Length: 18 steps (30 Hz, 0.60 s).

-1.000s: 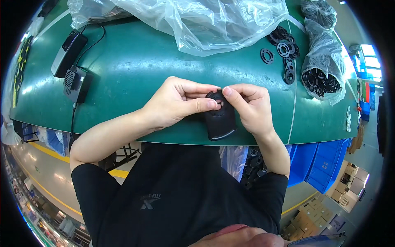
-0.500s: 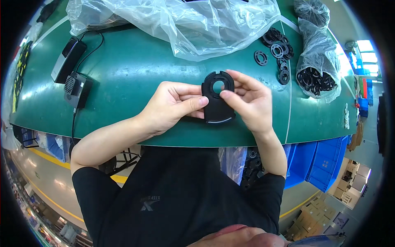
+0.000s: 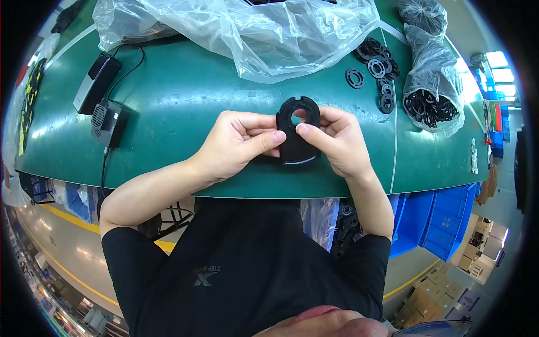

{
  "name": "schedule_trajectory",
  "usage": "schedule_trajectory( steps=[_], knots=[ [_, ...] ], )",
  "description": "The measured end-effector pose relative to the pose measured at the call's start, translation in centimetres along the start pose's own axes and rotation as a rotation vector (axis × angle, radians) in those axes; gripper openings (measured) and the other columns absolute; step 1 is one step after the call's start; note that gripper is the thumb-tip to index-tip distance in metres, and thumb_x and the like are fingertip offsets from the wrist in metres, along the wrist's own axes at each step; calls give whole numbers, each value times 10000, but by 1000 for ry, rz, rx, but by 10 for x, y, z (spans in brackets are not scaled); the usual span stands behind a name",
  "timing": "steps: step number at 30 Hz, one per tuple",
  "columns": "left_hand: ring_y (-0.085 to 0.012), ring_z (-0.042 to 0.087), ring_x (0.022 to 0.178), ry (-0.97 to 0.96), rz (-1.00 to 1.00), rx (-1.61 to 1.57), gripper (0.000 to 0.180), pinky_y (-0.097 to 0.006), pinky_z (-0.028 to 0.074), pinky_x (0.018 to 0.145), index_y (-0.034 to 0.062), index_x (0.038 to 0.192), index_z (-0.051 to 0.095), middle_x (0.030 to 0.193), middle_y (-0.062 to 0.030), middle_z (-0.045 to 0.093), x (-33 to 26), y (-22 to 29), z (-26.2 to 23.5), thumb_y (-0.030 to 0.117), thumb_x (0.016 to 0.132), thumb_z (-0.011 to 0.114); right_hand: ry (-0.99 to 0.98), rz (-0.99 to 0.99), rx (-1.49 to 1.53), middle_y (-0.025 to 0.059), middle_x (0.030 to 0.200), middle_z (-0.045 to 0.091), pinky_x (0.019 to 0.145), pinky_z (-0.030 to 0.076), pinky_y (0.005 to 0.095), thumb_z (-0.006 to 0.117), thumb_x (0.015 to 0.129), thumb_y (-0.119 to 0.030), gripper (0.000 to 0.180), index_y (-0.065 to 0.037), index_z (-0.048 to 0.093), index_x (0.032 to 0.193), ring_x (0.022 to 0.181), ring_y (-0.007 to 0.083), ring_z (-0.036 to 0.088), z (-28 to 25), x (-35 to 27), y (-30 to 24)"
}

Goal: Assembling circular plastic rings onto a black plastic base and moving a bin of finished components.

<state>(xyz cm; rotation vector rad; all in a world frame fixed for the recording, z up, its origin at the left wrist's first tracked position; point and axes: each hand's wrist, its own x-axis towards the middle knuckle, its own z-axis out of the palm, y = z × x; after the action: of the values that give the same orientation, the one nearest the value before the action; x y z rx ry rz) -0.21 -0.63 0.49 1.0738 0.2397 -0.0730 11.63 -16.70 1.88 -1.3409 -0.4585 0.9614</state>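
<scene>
Downward, from the head view: a pale printed logo with small lettering marks the chest of the black shirt (image 3: pixel 224 247). Smooth matte black plate (image 3: pixel 299 147), rounded on top with a round hole and notched rim, lower edge curved, is held over the near side of the glossy green table (image 3: pixel 179 121), notched black rings (image 3: pixel 355 78) and a crinkled translucent bag (image 3: pixel 269 48) beyond. Left hand (image 3: pixel 238 143) pinches its left edge, thumb on the face; right hand (image 3: pixel 341 137) pinches its right side, thumb just below the hole.
</scene>
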Motion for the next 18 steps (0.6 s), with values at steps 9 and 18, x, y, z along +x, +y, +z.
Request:
schedule_trajectory(
  steps=[9, 18],
  knots=[
    [-94, 601, 765, -59, -76, 33, 232, -229, 509, 676, -42, 1000, 611, 887, -72, 644, 0, 1, 2, 153, 881, 574, 79, -162, -170, 56, 742, 646, 634, 456, 202, 614, 848, -107, 168, 50, 663, 883, 685, 76, 570, -3, -1, -2],
    [-97, 605, 718, -25, 42, 173, 287, -224, 508, 610, -31, 996, 626, 851, -75, 648, -6, -2, -2, 230, 904, 549, 7, -16, -65, 55, 810, 648, 633, 468, 207, 608, 847, -93, 204, 60, 630, 980, 707, 74, 574, -1, -12, 0]
  ],
)
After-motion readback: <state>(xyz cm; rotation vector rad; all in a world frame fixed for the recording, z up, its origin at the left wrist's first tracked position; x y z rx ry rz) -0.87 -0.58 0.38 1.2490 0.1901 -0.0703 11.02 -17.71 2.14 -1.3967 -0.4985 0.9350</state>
